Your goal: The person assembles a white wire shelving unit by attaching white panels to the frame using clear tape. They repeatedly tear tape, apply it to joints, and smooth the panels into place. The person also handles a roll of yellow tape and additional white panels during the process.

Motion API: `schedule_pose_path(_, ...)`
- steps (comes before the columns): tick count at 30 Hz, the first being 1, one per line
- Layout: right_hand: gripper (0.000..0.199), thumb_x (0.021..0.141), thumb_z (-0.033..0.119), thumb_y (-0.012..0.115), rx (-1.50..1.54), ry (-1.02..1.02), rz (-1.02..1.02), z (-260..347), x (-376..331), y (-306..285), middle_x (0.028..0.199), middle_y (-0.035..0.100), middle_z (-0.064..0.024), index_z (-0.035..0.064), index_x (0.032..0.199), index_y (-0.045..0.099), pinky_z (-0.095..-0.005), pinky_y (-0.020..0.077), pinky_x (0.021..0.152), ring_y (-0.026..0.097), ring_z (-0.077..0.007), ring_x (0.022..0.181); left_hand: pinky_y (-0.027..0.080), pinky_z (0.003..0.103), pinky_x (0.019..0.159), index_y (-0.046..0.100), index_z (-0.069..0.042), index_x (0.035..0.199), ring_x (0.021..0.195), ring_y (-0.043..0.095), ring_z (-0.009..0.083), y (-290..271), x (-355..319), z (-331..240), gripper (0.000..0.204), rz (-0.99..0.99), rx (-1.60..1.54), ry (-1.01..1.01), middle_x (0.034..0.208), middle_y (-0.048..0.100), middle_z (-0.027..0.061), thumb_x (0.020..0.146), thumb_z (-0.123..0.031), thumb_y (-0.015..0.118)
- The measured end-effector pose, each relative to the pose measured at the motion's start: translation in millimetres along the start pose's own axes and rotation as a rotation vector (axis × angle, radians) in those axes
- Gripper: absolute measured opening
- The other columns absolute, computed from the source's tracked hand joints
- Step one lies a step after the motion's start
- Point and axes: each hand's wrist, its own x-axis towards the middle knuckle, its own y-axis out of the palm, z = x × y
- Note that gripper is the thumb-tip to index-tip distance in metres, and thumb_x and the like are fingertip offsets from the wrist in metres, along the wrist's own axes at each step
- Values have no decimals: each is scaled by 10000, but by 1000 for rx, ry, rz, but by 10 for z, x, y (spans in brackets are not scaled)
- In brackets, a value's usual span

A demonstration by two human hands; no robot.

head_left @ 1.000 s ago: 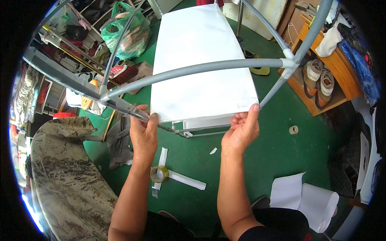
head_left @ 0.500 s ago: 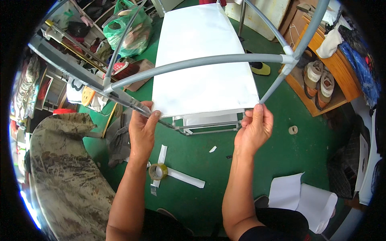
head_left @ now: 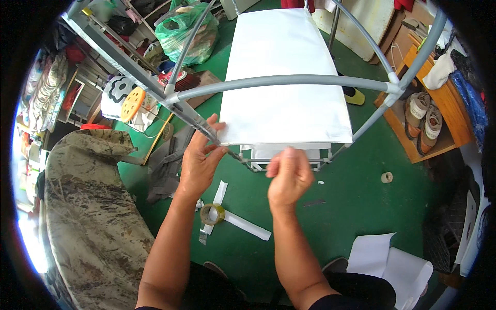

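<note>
A green bag bulges with contents; a wooden cabinet holds shoes. The white panel lies within the grey tube frame, its near edge facing open green floor. The left hand spreads its fingers beside its near-left corner. The right hand curls its blurred fingers below the edge; whether they grasp anything cannot be told.

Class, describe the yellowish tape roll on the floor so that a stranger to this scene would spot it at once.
Find the green floor, then look between the left forearm and the right forearm. Close to the left one, a tape roll overlaps white strips. Its yellowish-brown colour sets it apart from the smaller, pale roll farther right.
</note>
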Motion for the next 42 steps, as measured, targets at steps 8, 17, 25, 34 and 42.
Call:
schedule_pose_path(8,281,998,309,680,141,395,-121,-176,72,128,725,666,-48,60,874,641,-234,424,513,530,-78,553,551,381,963,656,-61,1279,1170,651,249,-12,7,-90,468,-67,251,114,1412,606,135,832,43,750)
schedule_pose_path(17,291,986,305,697,93,537,11,-181,30,252,746,665,-46,43,875,639,-222,437,550,570,-82,608,558,341,961,645,-22,1230,1136,637,161,-113,18,-89,393,-43,109,4,1348,633,82,856,69,725)
schedule_pose_path(25,348,991,338,687,78,532,38,-213,24,245,676,635,-28,45,806,646,-219,414,507,552,-74,566,531,322,970,655,-12,1208,1057,662,147,-113,22,-141,306,-107,-389,46,1228,682,78,910,45,692)
schedule_pose_path(34,181,991,188,673,30,343,327,-23,-189,390,800,670,-49,14,941,675,-215,429,478,582,-52,582,523,280,901,652,6,1098,1003,638,117,-203,52,-128,190,-61,-434,76,1071,682,50,923,78,672)
schedule_pose_path(42,414,959,-76,539,-120,65,492,172,21,590,1260,658,-190,-34,1370,540,-259,551,613,687,-134,698,511,265,888,648,6,1134,992,629,108,-202,35,-255,191,-81,-398,42,1046,677,42,954,61,621)
